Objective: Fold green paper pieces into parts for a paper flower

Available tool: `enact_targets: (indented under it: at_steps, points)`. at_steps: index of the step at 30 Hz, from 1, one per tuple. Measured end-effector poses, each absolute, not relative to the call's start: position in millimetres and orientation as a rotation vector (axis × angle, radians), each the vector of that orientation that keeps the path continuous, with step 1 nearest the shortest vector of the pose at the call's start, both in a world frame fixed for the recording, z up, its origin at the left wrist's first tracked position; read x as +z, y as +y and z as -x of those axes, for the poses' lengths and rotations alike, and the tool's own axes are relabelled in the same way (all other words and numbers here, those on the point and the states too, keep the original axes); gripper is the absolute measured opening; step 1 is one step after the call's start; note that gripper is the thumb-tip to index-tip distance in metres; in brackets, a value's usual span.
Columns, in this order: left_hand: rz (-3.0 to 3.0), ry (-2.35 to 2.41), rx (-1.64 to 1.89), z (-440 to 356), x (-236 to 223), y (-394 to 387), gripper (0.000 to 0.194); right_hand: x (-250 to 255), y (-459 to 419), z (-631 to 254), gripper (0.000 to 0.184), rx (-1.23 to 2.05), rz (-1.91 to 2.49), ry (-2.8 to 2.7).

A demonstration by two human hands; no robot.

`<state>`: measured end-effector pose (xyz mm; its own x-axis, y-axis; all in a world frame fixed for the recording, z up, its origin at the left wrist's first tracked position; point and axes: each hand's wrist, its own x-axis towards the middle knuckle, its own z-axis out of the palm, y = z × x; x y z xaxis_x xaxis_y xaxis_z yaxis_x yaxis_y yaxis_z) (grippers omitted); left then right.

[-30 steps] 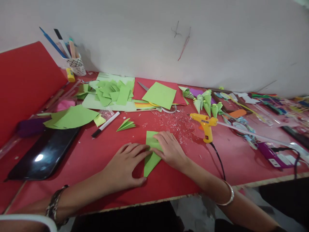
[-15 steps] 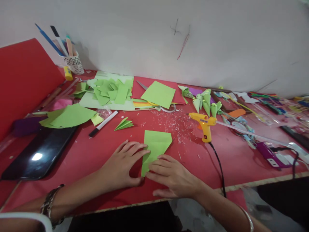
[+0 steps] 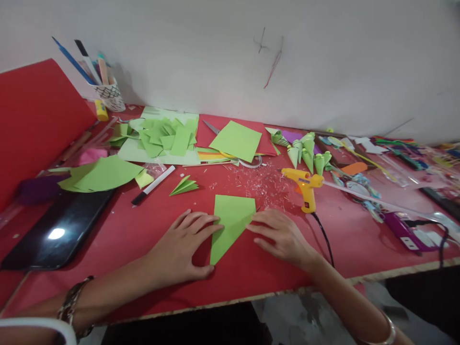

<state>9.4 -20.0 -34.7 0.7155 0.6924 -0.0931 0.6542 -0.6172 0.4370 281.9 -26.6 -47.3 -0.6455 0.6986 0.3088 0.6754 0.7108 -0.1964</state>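
A piece of green paper [image 3: 232, 221], wide at the far end and tapering to a point toward me, lies flat on the red table [image 3: 151, 287]. My left hand [image 3: 187, 247] rests with spread fingers along its left edge, fingertips on the paper and thumb near the lower tip. On the other side, my right hand [image 3: 282, 237] touches the right edge near the upper corner, fingers stretched out and a little apart. Just beyond the sheet sits a small pleated green paper piece [image 3: 184, 186]. A white marker with a black cap [image 3: 154, 184] lies left of it.
A yellow glue gun [image 3: 304, 187] with a black cord stands at right, beside paper scraps. Green cut pieces [image 3: 167, 135], a green square [image 3: 236, 140] over scissors, and green paper cones [image 3: 307, 153] lie at the back. A black phone-like slab [image 3: 57, 235] is at left.
My right hand slid down the paper toward its lower tip, then moved back up and right to the right edge. The left hand stayed at the left edge.
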Motion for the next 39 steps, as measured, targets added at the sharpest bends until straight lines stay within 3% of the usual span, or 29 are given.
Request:
enact_targets:
  at_steps: [10, 18, 28, 34, 36, 39]
  points:
    - [-2.507, 0.985, 0.063, -6.5, -30.0, -18.4, 0.067, -45.8, -13.9, -292.3, 0.021, -0.066, 1.302, -2.439]
    - [-2.516, 1.014, 0.079, -8.8, -21.9, -15.0, 0.086, -41.4, -16.3, -254.5, 0.038, 0.416, 1.411, -2.391]
    - [-3.175, 1.102, 0.250, -23.7, -21.2, -17.3, 0.045, -24.1, -11.4, -227.2, 0.026, 1.113, 1.397, -1.944]
    - [-3.380, 1.135, 0.385, -22.7, -9.7, -4.6, 0.022, 2.3, -20.5, -213.6, 0.023, 1.233, 1.268, -1.847]
    - [-3.353, 1.123, 0.436, -15.7, -6.6, 1.9, 0.019, 6.7, -23.0, -218.7, 0.034, 1.117, 1.191, -1.937]
    - [-3.193, 1.158, 0.506, -4.8, -7.7, 11.3, 0.016, 3.5, -23.9, -231.6, 0.067, 0.732, 1.116, -2.183]
